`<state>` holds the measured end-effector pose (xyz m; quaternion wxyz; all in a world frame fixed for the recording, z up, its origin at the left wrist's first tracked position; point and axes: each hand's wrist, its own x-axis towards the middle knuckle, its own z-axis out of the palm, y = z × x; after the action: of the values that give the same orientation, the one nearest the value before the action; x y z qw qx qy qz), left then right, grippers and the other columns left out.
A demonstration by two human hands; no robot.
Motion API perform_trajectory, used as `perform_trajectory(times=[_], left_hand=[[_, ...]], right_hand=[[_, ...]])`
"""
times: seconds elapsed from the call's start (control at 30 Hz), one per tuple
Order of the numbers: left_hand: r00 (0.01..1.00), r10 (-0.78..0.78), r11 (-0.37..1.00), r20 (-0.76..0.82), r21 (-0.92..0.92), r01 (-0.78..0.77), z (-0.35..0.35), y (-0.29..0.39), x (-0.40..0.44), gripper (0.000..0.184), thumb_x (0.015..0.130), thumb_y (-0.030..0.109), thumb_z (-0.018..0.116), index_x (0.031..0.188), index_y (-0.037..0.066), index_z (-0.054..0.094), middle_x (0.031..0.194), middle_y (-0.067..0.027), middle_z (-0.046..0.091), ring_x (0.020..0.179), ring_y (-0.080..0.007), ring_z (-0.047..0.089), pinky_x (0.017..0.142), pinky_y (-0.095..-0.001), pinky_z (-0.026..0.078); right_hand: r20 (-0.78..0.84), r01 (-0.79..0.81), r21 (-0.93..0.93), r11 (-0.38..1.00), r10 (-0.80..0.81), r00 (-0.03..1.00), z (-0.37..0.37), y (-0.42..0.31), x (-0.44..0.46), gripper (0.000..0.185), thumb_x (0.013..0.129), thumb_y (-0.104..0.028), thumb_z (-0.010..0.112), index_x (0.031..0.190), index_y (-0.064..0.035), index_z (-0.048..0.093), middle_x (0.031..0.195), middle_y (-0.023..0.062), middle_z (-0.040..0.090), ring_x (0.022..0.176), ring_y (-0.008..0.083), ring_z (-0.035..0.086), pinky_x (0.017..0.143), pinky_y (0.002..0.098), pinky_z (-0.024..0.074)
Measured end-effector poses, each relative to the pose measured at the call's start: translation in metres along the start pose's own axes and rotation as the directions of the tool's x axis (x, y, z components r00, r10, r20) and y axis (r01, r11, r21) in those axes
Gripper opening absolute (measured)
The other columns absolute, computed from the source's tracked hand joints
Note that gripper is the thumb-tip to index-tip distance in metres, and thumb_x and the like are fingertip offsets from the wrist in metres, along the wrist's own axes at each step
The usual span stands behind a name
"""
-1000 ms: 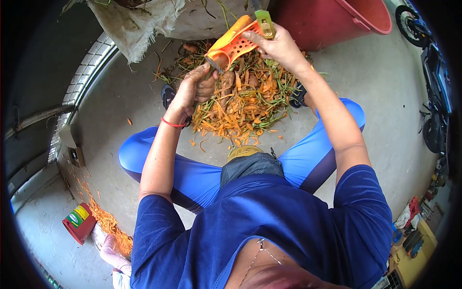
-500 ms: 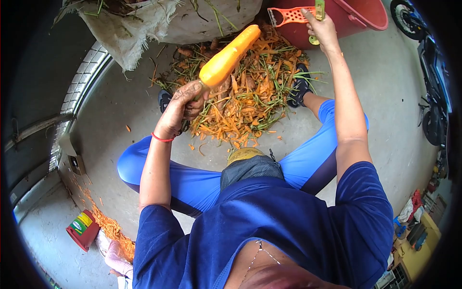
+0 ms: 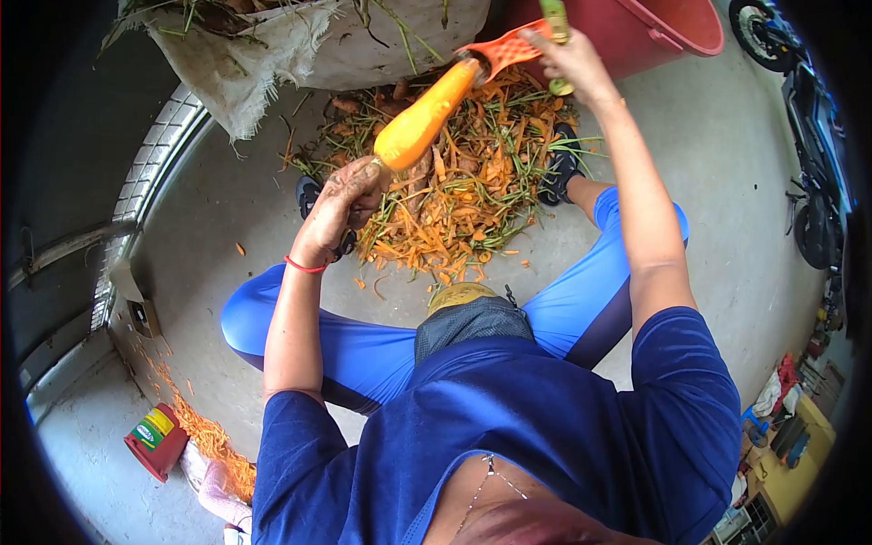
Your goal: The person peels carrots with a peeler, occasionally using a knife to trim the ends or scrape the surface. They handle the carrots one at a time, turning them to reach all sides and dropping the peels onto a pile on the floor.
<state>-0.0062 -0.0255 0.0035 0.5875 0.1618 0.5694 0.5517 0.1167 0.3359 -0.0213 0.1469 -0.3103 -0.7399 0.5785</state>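
Note:
My left hand [image 3: 350, 195] is closed round the stem end of a peeled orange carrot [image 3: 420, 125], which slants up and to the right. In my right hand [image 3: 577, 68] is an orange peeler [image 3: 509, 53] with a perforated body; a green-yellow part [image 3: 555, 23] shows beside the fingers. The peeler's head meets the far tip of the carrot. Below both lies a heap of carrot peelings [image 3: 463, 195] mixed with green stems, spread on the floor between my feet.
A large red bucket [image 3: 677, 36] stands at the upper right, behind my right hand. A white sack [image 3: 381, 45] with stems on top is at the upper left. A motorbike [image 3: 813, 163] stands far right. A small red bucket [image 3: 156, 442] and more orange shreds [image 3: 218, 445] lie lower left.
My right hand has moved left and slightly down, bringing the peeler from beside the red bucket onto the carrot's tip. My left hand and the carrot have barely shifted.

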Motion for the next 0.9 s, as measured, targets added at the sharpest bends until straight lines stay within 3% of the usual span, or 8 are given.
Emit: perform_trajectory(times=[0.1, 0.13, 0.23, 0.37, 0.5, 0.6, 0.77, 0.9], left_hand=[[0.999, -0.025, 0.994, 0.032, -0.11, 0.029, -0.003, -0.003, -0.003, 0.027, 0.096, 0.032, 0.044, 0.086, 0.008, 0.05, 0.057, 0.0098, 0.027, 0.045, -0.0008, 0.02, 0.04, -0.0193, 0.013], [0.997, -0.007, 0.983, 0.078, -0.185, 0.022, -0.003, -0.002, -0.003, 0.028, 0.097, 0.032, 0.042, 0.088, 0.006, 0.049, 0.056, 0.0101, 0.027, 0.042, -0.0007, 0.02, 0.036, -0.0187, 0.013], [0.992, -0.061, 0.864, 0.111, -0.492, 0.109, -0.001, -0.008, 0.007, 0.03, 0.096, 0.033, 0.044, 0.093, 0.004, 0.049, 0.057, 0.0097, 0.029, 0.04, 0.0007, 0.021, 0.033, -0.0167, 0.015], [0.99, -0.077, 0.796, 0.122, -0.59, 0.134, 0.005, -0.008, 0.016, 0.027, 0.098, 0.031, 0.041, 0.093, 0.004, 0.047, 0.058, 0.0093, 0.029, 0.039, 0.0014, 0.021, 0.031, -0.0156, 0.016], [0.982, -0.09, 0.768, 0.168, -0.616, 0.175, 0.006, -0.011, 0.016, 0.027, 0.098, 0.031, 0.041, 0.094, 0.004, 0.046, 0.058, 0.0095, 0.029, 0.04, 0.0012, 0.021, 0.031, -0.0154, 0.016], [0.965, -0.11, 0.753, 0.237, -0.614, 0.237, 0.006, -0.01, 0.013, 0.029, 0.098, 0.032, 0.039, 0.094, 0.005, 0.046, 0.058, 0.0097, 0.027, 0.04, 0.0009, 0.021, 0.031, -0.0155, 0.016], [0.949, -0.085, 0.706, 0.302, -0.654, 0.271, -0.004, -0.015, 0.004, 0.03, 0.096, 0.033, 0.044, 0.085, 0.005, 0.042, 0.056, 0.0085, 0.029, 0.037, 0.0008, 0.022, 0.028, -0.0141, 0.017], [0.946, -0.052, 0.718, 0.32, -0.647, 0.259, -0.022, -0.018, 0.003, 0.033, 0.094, 0.036, 0.046, 0.084, 0.004, 0.043, 0.054, 0.0077, 0.029, 0.037, 0.0003, 0.022, 0.029, -0.0145, 0.018]], right_hand=[[-0.285, -0.001, -0.264, 0.964, -0.077, 0.956, -0.033, 0.007, 0.014, 0.034, 0.081, -0.039, 0.072, 0.084, -0.0095, 0.054, 0.065, -0.0061, 0.047, 0.054, 0.0013, 0.045, 0.046, 0.0181, 0.0401], [-0.318, 0.062, -0.09, 0.994, -0.087, 0.944, -0.032, 0.008, 0.015, 0.032, 0.081, -0.036, 0.072, 0.082, -0.0096, 0.054, 0.064, -0.0061, 0.045, 0.052, 0.0012, 0.043, 0.044, 0.0185, 0.0389], [-0.035, 0.044, 0.238, 0.97, -0.036, 0.999, 0.011, -0.026, -0.011, 0.031, 0.081, -0.036, 0.072, 0.084, -0.0093, 0.056, 0.064, -0.0064, 0.046, 0.051, 0.001, 0.04, 0.044, 0.0179, 0.0377], [0.326, -0.05, 0.201, 0.978, -0.018, 0.945, 0.078, -0.049, -0.056, 0.031, 0.084, -0.039, 0.068, 0.086, -0.0089, 0.058, 0.061, -0.0061, 0.047, 0.049, 0.0022, 0.042, 0.044, 0.0192, 0.0387], [0.236, 0.129, 0.015, 0.992, -0.129, 0.963, 0.09, -0.056, -0.067, 0.036, 0.084, -0.039, 0.068, 0.097, -0.0055, 0.061, 0.062, -0.005, 0.052, 0.05, 0.0027, 0.047, 0.046, 0.0211, 0.0428], [0.289, 0.064, 0.073, 0.995, -0.083, 0.954, 0.077, -0.041, -0.058, 0.036, 0.083, -0.04, 0.069, 0.095, -0.0069, 0.061, 0.062, -0.0046, 0.053, 0.05, 0.0031, 0.047, 0.047, 0.0215, 0.043], [-0.131, -0.001, 0.028, 1.0, 0.005, 0.991, 0.005, 0.009, -0.004, 0.034, 0.083, -0.039, 0.07, 0.085, -0.0086, 0.055, 0.063, -0.0077, 0.042, 0.053, 0.0013, 0.041, 0.045, 0.0177, 0.0381], [-0.203, 0.08, 0.124, 0.989, -0.053, 0.978, -0.031, 0.016, 0.01, 0.03, 0.083, -0.034, 0.071, 0.084, -0.0088, 0.055, 0.064, -0.007, 0.041, 0.053, 0.001, 0.038, 0.043, 0.0158, 0.0316]])
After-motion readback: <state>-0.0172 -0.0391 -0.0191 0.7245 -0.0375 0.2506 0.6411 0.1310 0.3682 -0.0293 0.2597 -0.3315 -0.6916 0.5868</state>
